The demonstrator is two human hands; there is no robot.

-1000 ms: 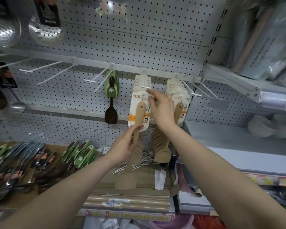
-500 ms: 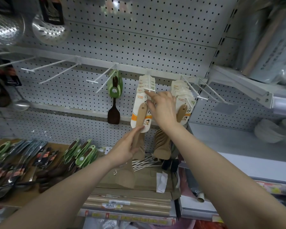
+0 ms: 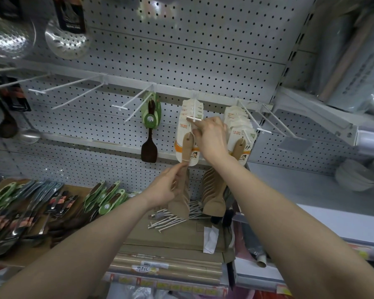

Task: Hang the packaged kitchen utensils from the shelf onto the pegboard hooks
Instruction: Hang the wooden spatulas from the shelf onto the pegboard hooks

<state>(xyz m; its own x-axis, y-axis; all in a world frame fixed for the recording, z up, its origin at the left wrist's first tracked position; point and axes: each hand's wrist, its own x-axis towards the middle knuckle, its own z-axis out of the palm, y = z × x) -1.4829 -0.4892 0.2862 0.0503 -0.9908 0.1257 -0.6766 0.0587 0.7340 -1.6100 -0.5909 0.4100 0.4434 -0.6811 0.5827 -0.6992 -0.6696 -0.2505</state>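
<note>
A wooden spatula [image 3: 186,148] on a white and orange card hangs at the front of the middle hook [image 3: 193,119]. My left hand [image 3: 167,186] pinches its handle below the card. My right hand [image 3: 212,138] holds the card's right edge, forefinger up at the hook's tip. More carded spatulas of the same kind hang behind it, and a second stack [image 3: 239,134] fills the hook to the right. A dark spatula on a green card [image 3: 151,123] hangs to the left. On the shelf lie several packaged utensils [image 3: 105,196].
Bare white hooks [image 3: 73,96] jut from the pegboard [image 3: 181,50] at left, and two more at right [image 3: 266,124]. Loose hooks [image 3: 171,219] lie on a cardboard box. Metal strainers [image 3: 65,39] hang top left. White bowls [image 3: 354,178] stand on the right shelf.
The camera has moved closer and tilted. The card has slid a little further onto the hook, and my right forefinger now reaches the hook's tip.
</note>
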